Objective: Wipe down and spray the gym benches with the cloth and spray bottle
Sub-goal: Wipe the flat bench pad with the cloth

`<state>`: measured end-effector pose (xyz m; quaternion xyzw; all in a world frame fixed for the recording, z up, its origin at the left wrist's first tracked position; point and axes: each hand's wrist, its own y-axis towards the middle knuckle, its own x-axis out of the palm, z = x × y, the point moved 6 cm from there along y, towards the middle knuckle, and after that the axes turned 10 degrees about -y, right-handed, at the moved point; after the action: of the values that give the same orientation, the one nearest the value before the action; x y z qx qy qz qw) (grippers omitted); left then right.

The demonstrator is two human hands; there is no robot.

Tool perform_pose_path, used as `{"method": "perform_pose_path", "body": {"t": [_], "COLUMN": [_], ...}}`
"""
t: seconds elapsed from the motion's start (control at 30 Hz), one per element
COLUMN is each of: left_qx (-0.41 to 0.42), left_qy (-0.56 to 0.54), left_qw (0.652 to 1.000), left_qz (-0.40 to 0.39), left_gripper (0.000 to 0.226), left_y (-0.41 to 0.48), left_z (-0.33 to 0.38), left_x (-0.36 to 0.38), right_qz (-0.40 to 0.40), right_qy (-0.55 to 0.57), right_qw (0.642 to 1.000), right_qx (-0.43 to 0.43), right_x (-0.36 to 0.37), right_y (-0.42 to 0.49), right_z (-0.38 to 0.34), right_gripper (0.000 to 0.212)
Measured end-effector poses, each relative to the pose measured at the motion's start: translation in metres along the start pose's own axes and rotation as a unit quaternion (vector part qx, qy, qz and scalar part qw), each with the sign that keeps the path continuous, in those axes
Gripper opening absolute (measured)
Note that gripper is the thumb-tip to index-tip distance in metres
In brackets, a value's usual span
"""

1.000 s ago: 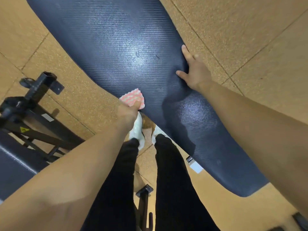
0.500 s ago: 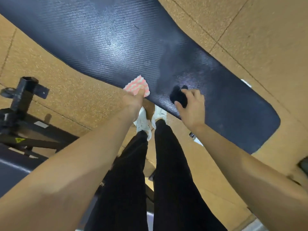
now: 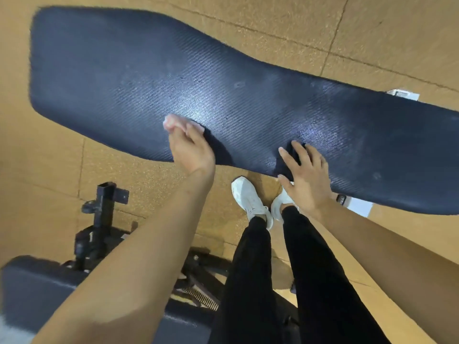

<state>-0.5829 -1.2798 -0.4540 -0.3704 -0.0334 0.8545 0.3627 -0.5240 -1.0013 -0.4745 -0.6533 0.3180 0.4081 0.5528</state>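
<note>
Most of what I can see from here is tan speckled floor tiling (image 3: 372, 33), and across it runs the long dark navy bench pad (image 3: 236, 95) of textured vinyl, shining wet-looking near its middle. A second bench (image 3: 37, 294) with a grey cushion sits close behind the person, a black square steel post (image 3: 106, 202) rising beside it.

The person stands in white trainers (image 3: 248, 197) tight against the pad's near edge, probably so both arms can reach across its width. The right hand (image 3: 305, 177) lies open on that near edge, fingers spread and straight. To my eye it is bracing the body rather than working. A dark patch shows between its fingers; I cannot tell whether that is shadow or an object. The left hand (image 3: 191, 147) has its fingers closed down over a small pink-and-white patterned cloth (image 3: 171, 121), bunched and pressed onto the pad just inside the near edge, though blur smears the fingertips. That suits wiping. No spray bottle is in sight.
</note>
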Motion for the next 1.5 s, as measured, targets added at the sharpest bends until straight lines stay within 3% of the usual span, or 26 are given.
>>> {"method": "perform_pose_path", "body": {"t": [0.1,0.17,0.27,0.33,0.5,0.6,0.7,0.77,0.83,0.9,1.0,1.1,1.23,1.33,1.37,1.43,1.5], "left_qx": [0.057,0.122,0.225,0.291,0.433,0.463,0.515,0.558,0.577,0.569,0.521,0.487,0.402,0.335,0.295,0.174,0.015], "left_qy": [0.096,0.208,0.395,0.453,0.44,0.41,0.4,0.403,0.417,0.426,0.452,0.525,0.482,0.44,0.422,0.323,0.163], "left_qw": [0.993,0.966,0.88,0.826,0.729,0.687,0.615,0.548,0.512,0.528,0.589,0.605,0.707,0.753,0.777,0.867,0.944], "left_qz": [-0.044,-0.091,-0.136,-0.168,-0.296,-0.381,-0.443,-0.476,-0.48,-0.464,-0.421,-0.349,-0.325,-0.358,-0.362,-0.337,-0.286], "left_gripper": [0.027,0.029,0.046,0.057,0.056,0.051,0.051,0.052,0.052,0.052,0.057,0.067,0.029,0.03,0.032,0.038,0.039], "left_y": [0.051,0.08,0.109,0.107,0.019,-0.039,-0.09,-0.125,-0.143,-0.138,-0.095,-0.043,-0.028,-0.048,-0.057,-0.075,-0.092], "left_z": [0.015,0.027,0.032,0.032,0.038,0.038,0.04,0.042,0.04,0.038,0.02,-0.009,-0.034,-0.051,-0.056,-0.057,-0.062], "left_x": [0.017,0.034,0.068,0.093,0.143,0.165,0.193,0.211,0.22,0.215,0.177,0.114,0.034,0.016,0.01,-0.009,-0.025], "right_qz": [0.011,-0.003,-0.025,-0.021,-0.022,-0.036,-0.056,-0.069,-0.08,-0.086,-0.099,-0.09,-0.094,-0.093,-0.088,-0.076,-0.069], "right_qy": [0.017,0.016,0.018,0.028,0.036,0.048,0.036,0.032,0.027,0.031,0.039,0.036,0.055,0.11,0.136,0.204,0.306], "right_qw": [1.0,1.0,0.999,0.999,0.999,0.998,0.997,0.997,0.996,0.996,0.994,0.995,0.993,0.987,0.984,0.971,0.936], "right_qx": [-0.006,-0.02,-0.021,-0.011,-0.001,0.013,0.029,0.024,0.007,-0.004,0.005,0.016,0.048,0.075,0.08,0.099,0.157], "right_x": [-0.007,-0.006,0.006,0.013,0.022,0.024,0.028,0.031,0.033,0.034,0.035,0.035,0.037,0.039,0.04,0.039,0.041], "right_y": [0.016,0.017,0.005,-0.005,-0.027,-0.036,-0.045,-0.052,-0.057,-0.057,-0.056,-0.058,-0.061,-0.068,-0.072,-0.082,-0.092], "right_z": [-0.01,-0.015,-0.01,-0.002,0.015,0.029,0.044,0.053,0.058,0.062,0.062,0.057,0.048,0.036,0.031,0.023,0.018], "right_gripper": [0.063,0.063,0.063,0.061,0.059,0.059,0.059,0.062,0.065,0.066,0.066,0.069,0.069,0.062,0.058,0.051,0.046]}}
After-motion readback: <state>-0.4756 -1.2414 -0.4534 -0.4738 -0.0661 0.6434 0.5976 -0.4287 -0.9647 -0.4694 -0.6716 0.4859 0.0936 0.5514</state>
